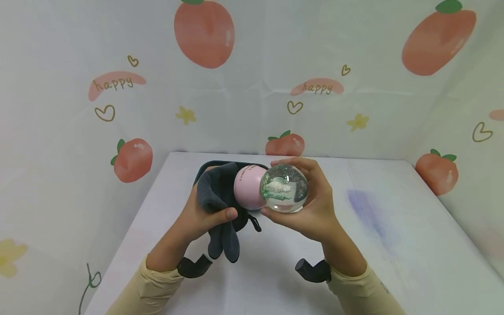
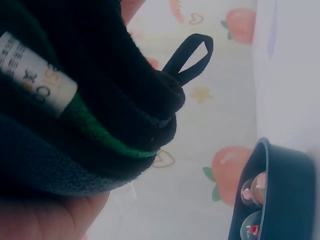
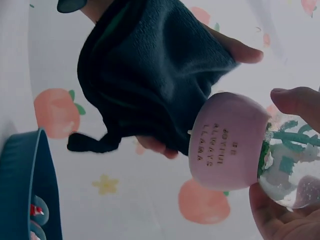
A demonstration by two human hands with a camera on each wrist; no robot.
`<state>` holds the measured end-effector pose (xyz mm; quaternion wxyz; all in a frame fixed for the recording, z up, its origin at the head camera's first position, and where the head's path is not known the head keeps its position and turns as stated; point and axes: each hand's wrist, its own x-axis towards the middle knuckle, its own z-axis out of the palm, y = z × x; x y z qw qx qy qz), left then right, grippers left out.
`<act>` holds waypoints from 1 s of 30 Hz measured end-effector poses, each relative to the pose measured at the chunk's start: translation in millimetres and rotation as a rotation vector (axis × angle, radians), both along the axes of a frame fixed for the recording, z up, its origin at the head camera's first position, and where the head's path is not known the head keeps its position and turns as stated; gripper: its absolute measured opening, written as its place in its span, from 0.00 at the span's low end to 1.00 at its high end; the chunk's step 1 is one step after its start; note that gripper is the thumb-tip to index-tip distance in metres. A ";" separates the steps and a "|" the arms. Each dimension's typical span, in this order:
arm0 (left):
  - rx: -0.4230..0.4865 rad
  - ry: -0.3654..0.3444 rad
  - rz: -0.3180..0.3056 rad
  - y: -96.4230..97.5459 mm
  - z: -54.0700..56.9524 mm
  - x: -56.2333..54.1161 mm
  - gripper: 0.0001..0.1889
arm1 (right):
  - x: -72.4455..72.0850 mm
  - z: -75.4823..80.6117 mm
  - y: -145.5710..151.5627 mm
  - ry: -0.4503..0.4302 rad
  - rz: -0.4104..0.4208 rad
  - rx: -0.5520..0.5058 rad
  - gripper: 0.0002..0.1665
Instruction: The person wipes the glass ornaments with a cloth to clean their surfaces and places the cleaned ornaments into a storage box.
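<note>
My right hand point(image 1: 320, 210) holds a snow globe point(image 1: 284, 189) by its glass ball, thumb and fingers round its sides. The globe lies tilted sideways, its pink base point(image 3: 227, 142) with stamped lettering pointing left. Inside the glass are a white figure and green plants. My left hand point(image 1: 194, 218) grips a bunched dark blue-grey cloth point(image 1: 220, 188), thumb over its front. In the right wrist view the cloth overlaps the underside of the base. A hanging loop point(image 2: 200, 60) and a white label point(image 2: 37, 75) show on the cloth, and two ends dangle below the left hand.
Behind the cloth on the white table point(image 1: 378, 218) stands a dark blue bin point(image 2: 290, 185). Small globes point(image 2: 252, 227) with red and pink figures lie in it. A fruit-printed curtain point(image 1: 244, 100) hangs behind the table. Black wrist mounts point(image 1: 313, 270) sit at both sleeves.
</note>
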<state>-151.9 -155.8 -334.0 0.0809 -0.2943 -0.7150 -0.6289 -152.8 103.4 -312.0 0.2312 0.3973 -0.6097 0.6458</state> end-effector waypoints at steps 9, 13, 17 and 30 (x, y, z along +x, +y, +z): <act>-0.006 0.005 -0.016 2.6 -0.3 2.3 0.53 | 9.5 -5.2 -14.6 0.066 0.098 0.083 0.54; -0.001 0.015 -0.016 2.7 -1.4 1.7 0.53 | 11.2 -6.6 -19.1 0.113 0.095 0.110 0.54; 0.024 0.021 -0.051 3.2 -2.9 0.2 0.53 | 12.2 -7.3 -22.1 0.146 0.109 0.118 0.54; 0.085 0.038 -0.108 4.5 -5.6 -0.2 0.55 | 11.0 -10.5 -25.3 0.154 0.108 0.192 0.55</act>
